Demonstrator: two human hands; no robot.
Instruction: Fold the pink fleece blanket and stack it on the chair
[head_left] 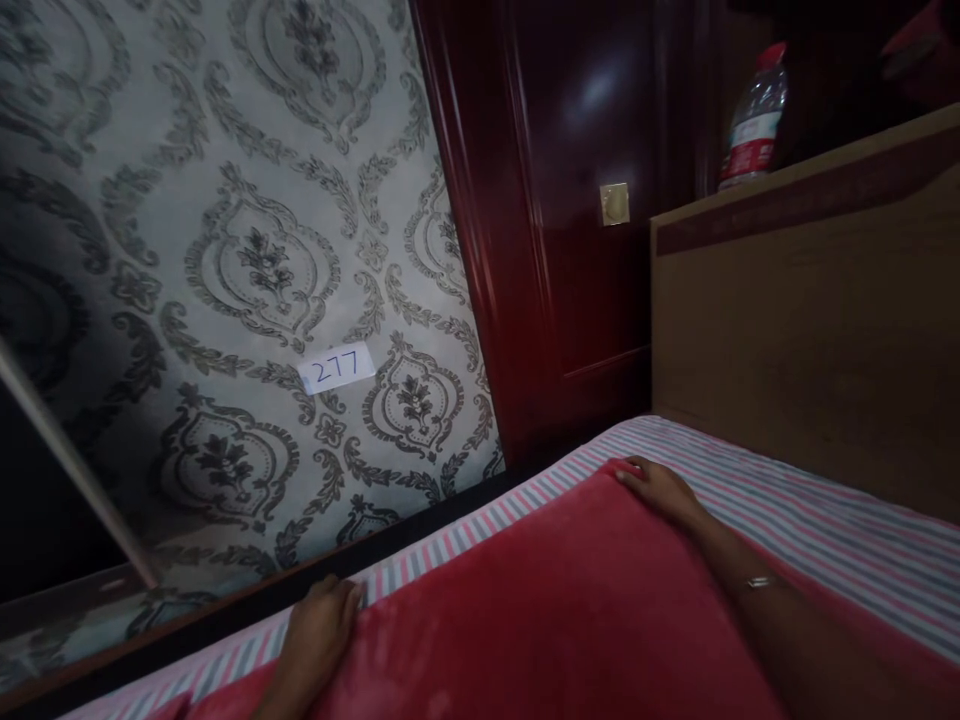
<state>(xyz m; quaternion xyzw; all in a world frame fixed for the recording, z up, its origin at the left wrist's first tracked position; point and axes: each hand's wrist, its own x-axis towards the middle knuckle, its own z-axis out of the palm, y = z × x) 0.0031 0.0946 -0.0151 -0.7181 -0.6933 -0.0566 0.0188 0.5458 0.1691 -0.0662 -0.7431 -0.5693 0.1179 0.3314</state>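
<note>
A plush red blanket lies spread over a striped bed sheet in pink, white and grey. My right hand is closed on the blanket's far right corner, fingers bent over its edge. A thin bracelet circles my right wrist. Farther left and nearer to me, my left hand is closed at the blanket's far edge, its fingers curled and its thumb partly hidden. Between the two hands the cloth stretches fairly flat, with faint wrinkles beside the left one.
Beyond the bed stands a wall with patterned wallpaper, bearing a paper label reading 277. A dark red wooden panel adjoins it. On the right, a large cardboard box borders the bed, with a red-capped plastic bottle at its top.
</note>
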